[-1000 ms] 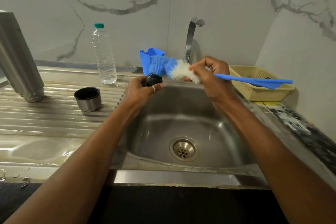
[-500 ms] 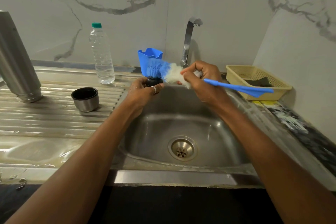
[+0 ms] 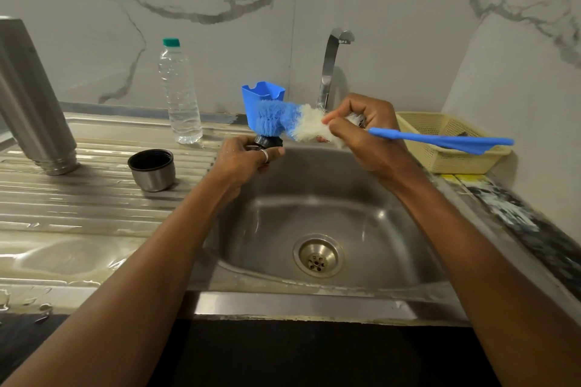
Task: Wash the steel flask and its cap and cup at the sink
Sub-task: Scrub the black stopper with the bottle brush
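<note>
One flask (image 3: 31,97) stands on the drainboard (image 3: 78,207), the cup (image 3: 151,170) upright near it, then the left hand (image 3: 243,163) curls its fingers round the cap (image 3: 268,141) above the sink (image 3: 371,223) while the right hand (image 3: 369,138) pinches the brush (image 3: 275,118), bristles touching the cap.

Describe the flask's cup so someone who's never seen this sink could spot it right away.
From the steel sink, look left to the ribbed drainboard. The cup stands there, mouth up, between the tall steel flask and the sink, nearer than the clear water bottle. It alone is short: steel outside, black inside.
</note>
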Demonstrator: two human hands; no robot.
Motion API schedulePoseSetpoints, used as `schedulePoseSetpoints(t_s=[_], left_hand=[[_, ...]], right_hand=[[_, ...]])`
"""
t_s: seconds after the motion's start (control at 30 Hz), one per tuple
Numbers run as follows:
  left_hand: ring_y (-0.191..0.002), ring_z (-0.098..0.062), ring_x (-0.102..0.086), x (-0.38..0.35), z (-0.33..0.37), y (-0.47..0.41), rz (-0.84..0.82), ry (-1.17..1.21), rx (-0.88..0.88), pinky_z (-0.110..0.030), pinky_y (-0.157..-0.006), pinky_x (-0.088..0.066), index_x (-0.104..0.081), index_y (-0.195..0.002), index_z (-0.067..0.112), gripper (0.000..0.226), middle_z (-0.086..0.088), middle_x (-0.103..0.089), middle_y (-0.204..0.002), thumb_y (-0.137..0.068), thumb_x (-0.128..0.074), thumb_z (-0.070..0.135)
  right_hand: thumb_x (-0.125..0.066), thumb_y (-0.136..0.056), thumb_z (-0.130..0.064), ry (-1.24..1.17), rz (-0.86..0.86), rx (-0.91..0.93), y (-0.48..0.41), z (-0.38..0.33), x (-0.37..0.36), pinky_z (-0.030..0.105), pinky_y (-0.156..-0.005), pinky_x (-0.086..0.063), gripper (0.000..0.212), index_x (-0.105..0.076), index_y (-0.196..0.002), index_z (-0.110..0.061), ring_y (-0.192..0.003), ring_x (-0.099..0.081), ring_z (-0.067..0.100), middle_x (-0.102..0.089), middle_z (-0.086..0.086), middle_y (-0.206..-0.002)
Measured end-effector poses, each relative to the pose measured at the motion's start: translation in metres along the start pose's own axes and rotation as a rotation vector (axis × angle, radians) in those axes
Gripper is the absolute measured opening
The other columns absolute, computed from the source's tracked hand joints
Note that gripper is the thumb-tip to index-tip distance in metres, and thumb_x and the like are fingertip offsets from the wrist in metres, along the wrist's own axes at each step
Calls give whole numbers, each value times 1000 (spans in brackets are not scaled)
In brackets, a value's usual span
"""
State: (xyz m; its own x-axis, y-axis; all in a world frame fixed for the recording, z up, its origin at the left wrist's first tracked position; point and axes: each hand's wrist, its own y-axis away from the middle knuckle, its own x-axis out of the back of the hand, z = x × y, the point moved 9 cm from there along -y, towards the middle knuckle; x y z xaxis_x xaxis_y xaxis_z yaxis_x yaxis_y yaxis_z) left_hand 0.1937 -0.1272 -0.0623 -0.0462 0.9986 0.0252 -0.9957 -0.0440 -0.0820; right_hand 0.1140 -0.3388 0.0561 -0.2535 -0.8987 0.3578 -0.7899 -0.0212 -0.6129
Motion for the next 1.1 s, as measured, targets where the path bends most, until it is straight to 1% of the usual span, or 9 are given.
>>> schedulePoseSetpoints(t_s=[0.13,0.33,0.47,0.63,0.73,0.8,0.9,1.0,1.1], left_hand=[[-89,-15,-71,-18,2,2,-81,-43,-14,-19,-71,-57,-73,-110,8,38,-9,-74,-104,-76,-88,17],[-77,-12,-70,1,-1,0,-1,-1,11,-17,-68,-55,-75,-99,3,31,-3,-74,-83,-78,-87,21],[-92,-20,-74,-14,0,3,-88,2,-2,-24,-81,-59,-76,-104,1,33,-13,-78,-99,-79,-87,19],[-86,-19,-74,-5,0,2,-37,-3,5,-24,-81,-59,-76,-103,2,33,-13,-78,-97,-79,-86,22],[-91,-18,-72,-13,1,5,-93,77,-7,-16,-76,-56,-72,-113,-4,32,-18,-75,-109,-87,-78,14],[-87,-16,-72,-17,1,5,-114,105,1,-16,-73,-56,-69,-112,-6,26,-20,-73,-107,-90,-73,8],[-79,-11,-72,-16,0,4,-105,107,34,-15,-70,-55,-68,-105,-6,17,-15,-71,-96,-93,-70,6],[-90,-15,-73,-13,-3,2,-79,213,76,-19,-78,-57,-68,-99,-5,12,-15,-71,-101,-97,-65,6],[-100,-20,-74,-16,-7,-1,-53,432,143,-23,-82,-59,-65,-108,-11,20,-18,-69,-116,-98,-63,6]], right_hand=[[-63,-72,-27,96,-19,-8,4,4,-18,20,-65,-46,20,-74,-79,-12,-80,-63,14,-73,0,-86],[-64,-75,-27,43,19,17,-5,-2,9,38,-69,-52,20,-72,-77,-8,-83,-65,28,-71,7,-80],[-65,-73,-26,139,-74,20,5,0,-24,15,-60,-43,15,-74,-78,-16,-70,-60,2,-70,-7,-80],[-67,-75,-24,76,1,13,-5,-4,9,34,-65,-50,17,-71,-75,-8,-78,-66,24,-72,9,-80],[-72,-79,-16,124,-24,-2,0,1,-4,14,-58,-41,7,-73,-79,-9,-66,-58,-2,-69,-5,-76],[-72,-81,-11,158,-48,-14,4,6,-17,10,-58,-39,2,-74,-80,-11,-65,-55,-6,-67,-11,-77],[-70,-80,-19,126,-21,-39,-1,8,-6,14,-59,-43,8,-74,-81,-12,-70,-57,0,-73,-3,-84],[-67,-79,-22,57,15,-35,-5,7,10,33,-68,-51,15,-72,-78,-8,-81,-64,22,-72,5,-83],[-67,-79,-21,49,23,-34,-2,7,1,27,-64,-48,13,-73,-80,-10,-72,-60,11,-72,3,-83]])
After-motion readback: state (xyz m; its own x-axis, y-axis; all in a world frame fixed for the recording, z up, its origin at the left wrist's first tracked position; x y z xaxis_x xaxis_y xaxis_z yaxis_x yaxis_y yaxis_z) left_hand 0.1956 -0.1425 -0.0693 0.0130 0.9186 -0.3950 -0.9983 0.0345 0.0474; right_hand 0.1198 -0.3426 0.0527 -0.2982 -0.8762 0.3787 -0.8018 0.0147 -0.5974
